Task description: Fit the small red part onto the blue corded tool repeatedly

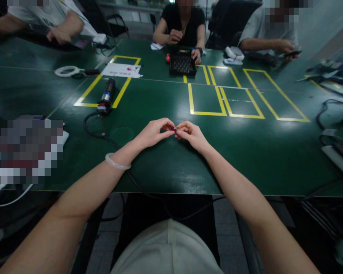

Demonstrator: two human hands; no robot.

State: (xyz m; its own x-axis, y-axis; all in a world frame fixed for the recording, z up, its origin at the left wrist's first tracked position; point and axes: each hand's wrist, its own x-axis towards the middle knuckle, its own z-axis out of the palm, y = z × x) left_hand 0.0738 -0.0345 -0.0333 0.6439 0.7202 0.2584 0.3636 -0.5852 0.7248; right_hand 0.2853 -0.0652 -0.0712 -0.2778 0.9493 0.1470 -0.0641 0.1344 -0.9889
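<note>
My left hand [159, 131] and my right hand [192, 135] meet over the green table [165, 163], fingertips nearly touching. Pinched between them is a small red-and-orange piece [175, 129], too small and too covered by fingers to name. Both hands are closed, thumbs pressed toward the index fingers. A pale bangle sits on my left wrist. Left of my hands lies a black-and-silver cylindrical tool [107, 95] with a blue band, its black cable running along the table toward me.
Behind the tool are a white paper [121, 70] with small red bits and a white ring with a dark handle [68, 71]. Yellow tape outlines [208, 113] mark the table. Across, a person handles a black compartment case [183, 64]; two others sit beside. Cables [326, 110] lie right.
</note>
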